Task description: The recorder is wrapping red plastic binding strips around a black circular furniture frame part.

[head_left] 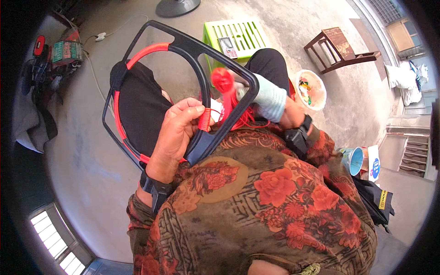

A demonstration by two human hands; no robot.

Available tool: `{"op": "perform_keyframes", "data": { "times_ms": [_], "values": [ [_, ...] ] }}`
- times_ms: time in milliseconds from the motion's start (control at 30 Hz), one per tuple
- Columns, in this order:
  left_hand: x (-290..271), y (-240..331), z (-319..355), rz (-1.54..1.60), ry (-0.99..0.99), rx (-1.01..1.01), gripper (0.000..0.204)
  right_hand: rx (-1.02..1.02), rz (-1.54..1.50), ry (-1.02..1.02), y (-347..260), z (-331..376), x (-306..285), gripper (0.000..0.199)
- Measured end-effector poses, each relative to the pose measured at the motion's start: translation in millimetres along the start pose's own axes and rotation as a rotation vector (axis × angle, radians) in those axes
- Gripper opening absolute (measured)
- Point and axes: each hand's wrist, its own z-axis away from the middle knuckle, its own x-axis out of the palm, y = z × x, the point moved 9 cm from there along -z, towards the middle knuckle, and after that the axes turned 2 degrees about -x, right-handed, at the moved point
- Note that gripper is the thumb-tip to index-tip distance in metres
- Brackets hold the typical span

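So a black plastic looped frame (205,88), part-wrapped red, sits over the lap (140,101), pinched by the bare left hand (175,126). Pale-gloved right hand (265,97) clutches glossy red cord (223,80). Printed yellow label (383,200), far right.

"How does the frame (204,50) look?"

"Black, rounded at the corners, tilted, with an inner ring (202,80) banded in red."

"And the cord (222,80)?"

"Red, thin, bunched, partly blurred, just right of the ring; tight coils (205,120) wrap the ring's lower right."

Head-worn fisheye, looking steeply down, hands (178,123) close below
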Motion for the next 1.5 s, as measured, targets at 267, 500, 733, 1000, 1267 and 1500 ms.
{"op": "perform_keyframes", "data": {
  "times_ms": [267, 500, 733, 1000, 1267, 1500],
  "values": [
    [-8, 1, 2, 0.020, 0.102, 0.013, 0.021, 0.111, -0.028, 0.022, -3, -46, 42, 0.053],
    [-16, -8, -2, 0.155, 0.071, -0.047, 0.026, 0.117, -0.502, 0.266, -33, -18, 72, 0.031],
    [-9, -10, 0, 0.161, -0.008, -0.113, 0.029, -0.287, -0.828, 0.201, -25, -29, -44, 0.033],
    [-9, -8, 1, 0.149, 0.082, -0.138, 0.032, -0.163, -0.760, 0.390, 23, 99, -185, 0.034],
    [-2, -6, -5, -0.003, 0.078, -0.084, 0.020, 0.004, -0.315, 0.783, 56, 152, -237, 0.033],
    [-1, 0, -3, -0.058, 0.059, -0.061, 0.009, 0.057, -0.322, 0.515, 11, 72, -110, 0.025]
  ]
}}
